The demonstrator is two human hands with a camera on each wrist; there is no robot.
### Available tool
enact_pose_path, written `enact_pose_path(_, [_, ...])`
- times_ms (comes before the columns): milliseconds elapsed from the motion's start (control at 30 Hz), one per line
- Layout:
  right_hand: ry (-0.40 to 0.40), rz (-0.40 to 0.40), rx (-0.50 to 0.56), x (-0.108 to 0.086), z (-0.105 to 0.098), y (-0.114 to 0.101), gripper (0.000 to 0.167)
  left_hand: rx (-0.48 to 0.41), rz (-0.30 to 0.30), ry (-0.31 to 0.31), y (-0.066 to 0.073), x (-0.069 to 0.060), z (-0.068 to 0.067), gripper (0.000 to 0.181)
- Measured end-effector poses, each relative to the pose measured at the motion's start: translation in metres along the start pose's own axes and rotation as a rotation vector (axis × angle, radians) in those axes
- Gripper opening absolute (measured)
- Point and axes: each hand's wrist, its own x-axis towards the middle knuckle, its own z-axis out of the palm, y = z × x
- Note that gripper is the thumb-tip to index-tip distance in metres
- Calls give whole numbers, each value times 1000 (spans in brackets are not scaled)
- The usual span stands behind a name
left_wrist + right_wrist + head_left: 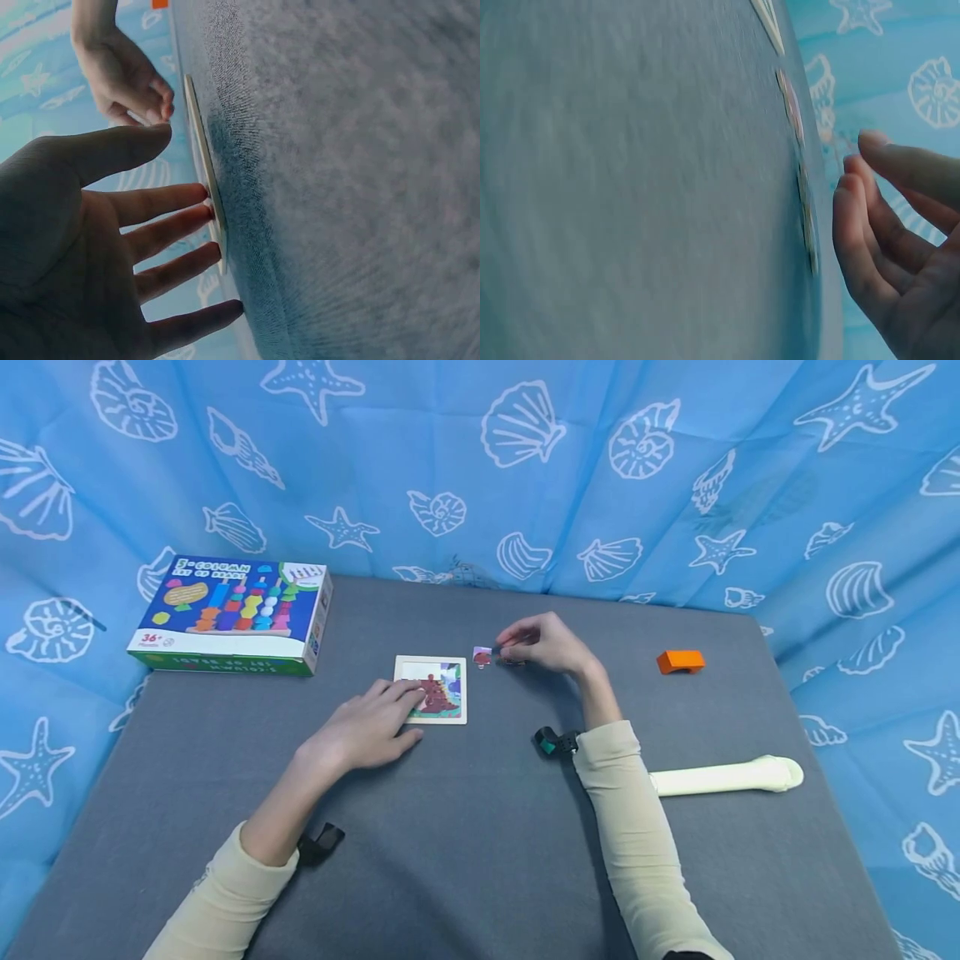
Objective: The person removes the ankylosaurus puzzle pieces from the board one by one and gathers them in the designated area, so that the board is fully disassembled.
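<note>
A small framed jigsaw puzzle point(444, 706) with a reddish-brown figure lies flat on the table. My left hand point(375, 722) rests its fingertips on it, fingers spread and fairly straight; the left wrist view shows them touching the thin board point(201, 142). To the right of the frame lies a loose puzzle piece point(482, 656). My right hand point(551, 646) hovers just beyond that piece, fingers loosely bent, with nothing visible between thumb and fingers. Beneath it, partly covered in the head view, more flat loose pieces point(807, 217) lie on the cloth.
A bead-set box point(225, 614) stands at the back left. On the right are an orange arch block point(681, 662) and a long cream-coloured object point(727, 777), partly behind the right sleeve. A blue shell-patterned curtain point(480, 468) hangs along the back of the grey table point(450, 860).
</note>
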Motion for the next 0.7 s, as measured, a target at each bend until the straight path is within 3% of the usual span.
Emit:
enact_pose_path(300, [-105,-49,81,10,27,-17,21,21,17,19,10,6,-2,62])
enact_pose_path(433, [-165,-70,82,18,40,-25,19,23,69,-6,19,10,0,67])
enact_pose_path(600, [-223,-104,39,26,54,-36,16,35,130,-35,23,12,4,70])
enact_pose_path(700, [-225,-107,-34,30,60,-43,15,20,127,-59,23,12,5,71])
